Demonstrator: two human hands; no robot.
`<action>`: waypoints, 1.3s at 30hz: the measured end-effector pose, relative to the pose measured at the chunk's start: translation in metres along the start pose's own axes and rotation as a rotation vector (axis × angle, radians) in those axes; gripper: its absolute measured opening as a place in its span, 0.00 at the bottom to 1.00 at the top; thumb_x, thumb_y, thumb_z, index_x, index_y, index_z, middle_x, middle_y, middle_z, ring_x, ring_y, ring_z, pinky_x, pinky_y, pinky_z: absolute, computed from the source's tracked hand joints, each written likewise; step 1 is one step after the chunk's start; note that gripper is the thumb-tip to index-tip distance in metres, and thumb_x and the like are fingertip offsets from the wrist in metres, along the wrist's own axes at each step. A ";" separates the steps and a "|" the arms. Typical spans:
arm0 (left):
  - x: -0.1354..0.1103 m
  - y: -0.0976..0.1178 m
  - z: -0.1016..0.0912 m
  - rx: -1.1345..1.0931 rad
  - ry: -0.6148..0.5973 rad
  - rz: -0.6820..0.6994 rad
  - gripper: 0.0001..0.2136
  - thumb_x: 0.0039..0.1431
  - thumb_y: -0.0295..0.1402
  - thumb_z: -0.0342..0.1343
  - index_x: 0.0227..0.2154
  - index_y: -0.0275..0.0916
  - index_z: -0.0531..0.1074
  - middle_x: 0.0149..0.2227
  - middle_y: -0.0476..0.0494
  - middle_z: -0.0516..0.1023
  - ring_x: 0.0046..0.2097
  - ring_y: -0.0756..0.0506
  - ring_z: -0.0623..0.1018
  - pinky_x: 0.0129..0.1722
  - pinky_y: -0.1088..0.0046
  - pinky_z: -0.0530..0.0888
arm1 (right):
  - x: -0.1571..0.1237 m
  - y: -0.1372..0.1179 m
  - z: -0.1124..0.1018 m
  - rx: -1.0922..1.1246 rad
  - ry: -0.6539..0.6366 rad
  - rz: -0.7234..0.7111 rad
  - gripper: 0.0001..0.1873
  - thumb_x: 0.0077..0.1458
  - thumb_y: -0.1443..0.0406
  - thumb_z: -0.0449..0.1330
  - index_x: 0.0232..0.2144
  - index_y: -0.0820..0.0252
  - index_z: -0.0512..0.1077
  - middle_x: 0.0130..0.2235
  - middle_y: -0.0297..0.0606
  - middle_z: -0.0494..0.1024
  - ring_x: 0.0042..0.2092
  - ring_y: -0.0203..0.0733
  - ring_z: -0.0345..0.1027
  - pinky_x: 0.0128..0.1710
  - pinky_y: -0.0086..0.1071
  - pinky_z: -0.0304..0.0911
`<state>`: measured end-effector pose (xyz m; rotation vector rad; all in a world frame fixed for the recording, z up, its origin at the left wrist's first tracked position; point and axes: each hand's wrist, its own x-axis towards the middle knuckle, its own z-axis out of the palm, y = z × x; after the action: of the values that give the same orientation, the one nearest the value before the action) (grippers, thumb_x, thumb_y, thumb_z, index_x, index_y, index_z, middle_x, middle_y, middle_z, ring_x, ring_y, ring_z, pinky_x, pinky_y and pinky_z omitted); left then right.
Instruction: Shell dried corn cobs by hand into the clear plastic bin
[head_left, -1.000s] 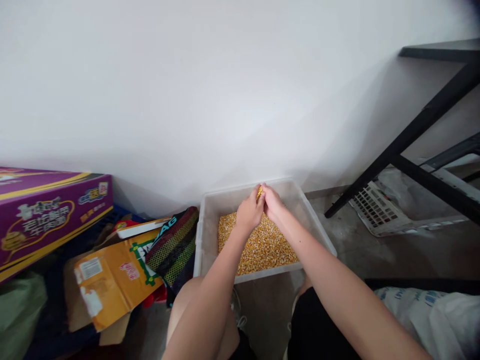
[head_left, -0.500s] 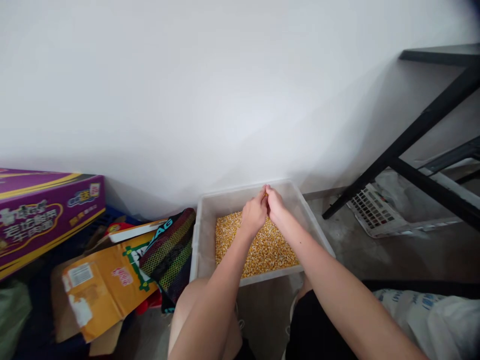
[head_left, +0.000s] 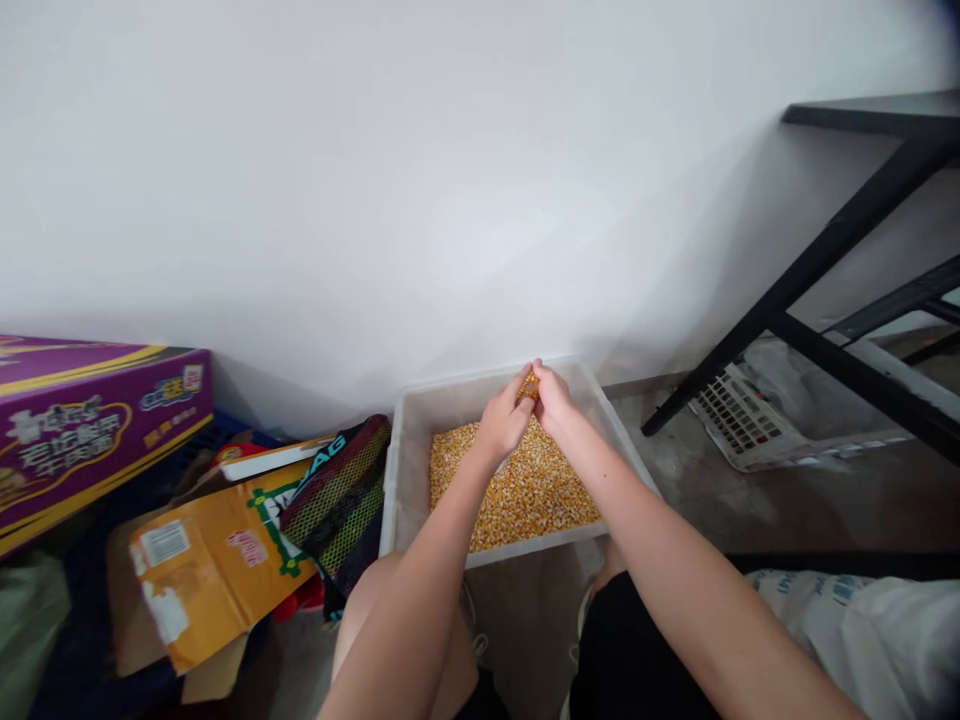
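Above a white plastic bin (head_left: 429,400), my two hands meet around a small ear of corn (head_left: 531,386). Its yellow kernels show between the fingers; the rest of it is covered. My left hand (head_left: 504,424) closes on it from the left, fingers pointing away from me. From the right, my right hand (head_left: 553,396) wraps its other side, with fingertips nearly touching those of the left. Loose corn kernels (head_left: 536,490) cover the bottom of the bin below both hands.
A purple carton (head_left: 97,430), a flattened yellow carton (head_left: 217,570) and a mesh bag (head_left: 341,500) lie to the left. On the right stand a black metal frame (head_left: 780,290) and a white plastic basket (head_left: 739,420). A white sack (head_left: 862,620) lies nearer me.
My hands have shifted slightly, tilting so that more of the ear's yellow kernels shows between them. Both hands stay together over the bin.
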<state>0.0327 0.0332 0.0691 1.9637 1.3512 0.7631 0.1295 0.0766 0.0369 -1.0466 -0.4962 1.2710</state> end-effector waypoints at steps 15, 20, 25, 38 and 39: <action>0.008 0.000 -0.003 -0.062 -0.051 0.092 0.23 0.61 0.33 0.42 0.60 0.40 0.56 0.60 0.46 0.62 0.60 0.46 0.63 0.59 0.66 0.59 | 0.004 -0.015 -0.001 0.030 0.142 0.020 0.12 0.46 0.56 0.60 0.23 0.58 0.65 0.21 0.28 0.66 0.26 0.35 0.61 0.26 0.28 0.56; 0.006 -0.007 -0.015 -0.005 -0.048 0.090 0.26 0.53 0.23 0.45 0.57 0.38 0.62 0.55 0.43 0.68 0.54 0.44 0.70 0.54 0.67 0.65 | 0.008 -0.017 -0.004 0.030 0.172 0.003 0.12 0.49 0.57 0.59 0.24 0.57 0.65 0.20 0.27 0.64 0.24 0.35 0.59 0.26 0.30 0.56; -0.002 -0.004 -0.025 0.159 0.068 0.139 0.21 0.53 0.24 0.47 0.50 0.43 0.70 0.46 0.44 0.75 0.46 0.45 0.73 0.49 0.68 0.68 | 0.012 -0.014 -0.007 -0.043 0.180 -0.060 0.12 0.48 0.56 0.60 0.23 0.57 0.65 0.21 0.27 0.63 0.25 0.35 0.58 0.27 0.30 0.55; -0.011 0.001 -0.027 0.476 0.099 0.227 0.10 0.53 0.28 0.50 0.36 0.41 0.74 0.36 0.43 0.73 0.36 0.46 0.73 0.37 0.70 0.70 | -0.004 -0.022 0.005 -0.117 0.124 -0.049 0.14 0.50 0.56 0.58 0.24 0.59 0.65 0.21 0.28 0.62 0.25 0.33 0.57 0.25 0.28 0.54; -0.011 -0.001 -0.029 0.454 0.108 0.229 0.10 0.52 0.27 0.51 0.36 0.41 0.73 0.36 0.44 0.73 0.36 0.46 0.73 0.37 0.70 0.70 | -0.004 -0.023 0.004 -0.124 0.126 -0.051 0.14 0.51 0.56 0.58 0.24 0.59 0.64 0.22 0.28 0.62 0.25 0.33 0.57 0.25 0.28 0.54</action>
<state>0.0068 0.0275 0.0861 2.4973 1.4767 0.7200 0.1376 0.0754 0.0594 -1.2021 -0.5072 1.1330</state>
